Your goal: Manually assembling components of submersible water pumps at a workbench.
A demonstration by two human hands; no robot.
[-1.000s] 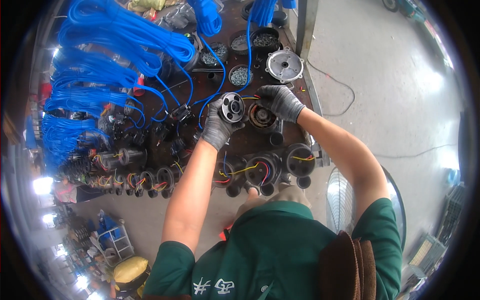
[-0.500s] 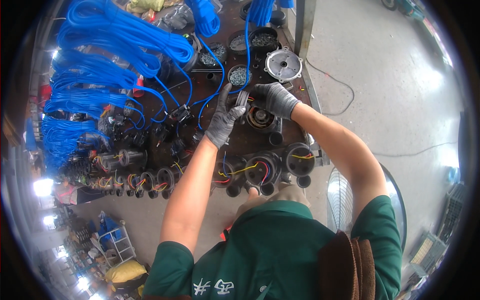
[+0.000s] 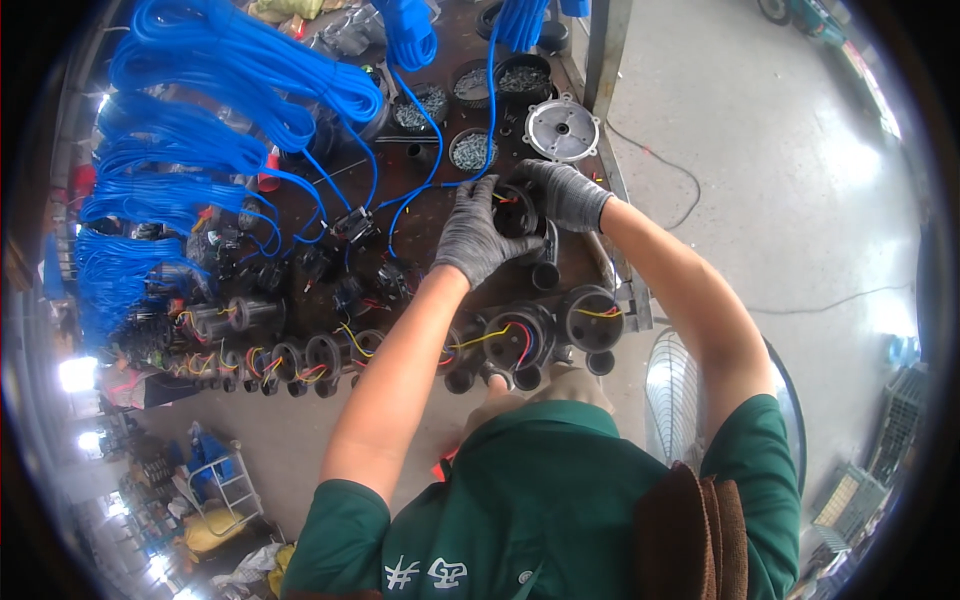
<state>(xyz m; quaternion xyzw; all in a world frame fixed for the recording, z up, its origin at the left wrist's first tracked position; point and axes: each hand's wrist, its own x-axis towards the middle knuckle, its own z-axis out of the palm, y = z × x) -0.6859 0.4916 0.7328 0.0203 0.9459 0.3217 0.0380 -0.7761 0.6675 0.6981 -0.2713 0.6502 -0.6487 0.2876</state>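
Note:
Both my hands wear grey gloves and are at a black round motor housing (image 3: pixel 514 214) near the table's right end. Its dark round face shows, with short red and yellow wires at the top. My left hand (image 3: pixel 474 238) wraps its left side, thumb along the near edge and fingers at the far edge. My right hand (image 3: pixel 568 196) is curled on the far right side of the housing, its fingertips partly hidden. A black pipe-like stub (image 3: pixel 545 274) sticks out on the near side. Just beyond is a silver round end cover (image 3: pixel 562 129) with bolt lugs.
Bowls of small metal screws (image 3: pixel 472 150) stand beyond my hands. Coiled blue cables (image 3: pixel 230 75) fill the left, with loose ends across the table (image 3: pixel 445 200). Several black motor housings (image 3: pixel 518 335) with coloured wires line the near edge. A metal post (image 3: pixel 606 60) and a fan (image 3: pixel 672 390) are at right.
My left hand has gone from a raised pinch near the wires to a grip around the housing. A dark round face now shows where the copper-coloured interior was visible. My right hand has shifted slightly right.

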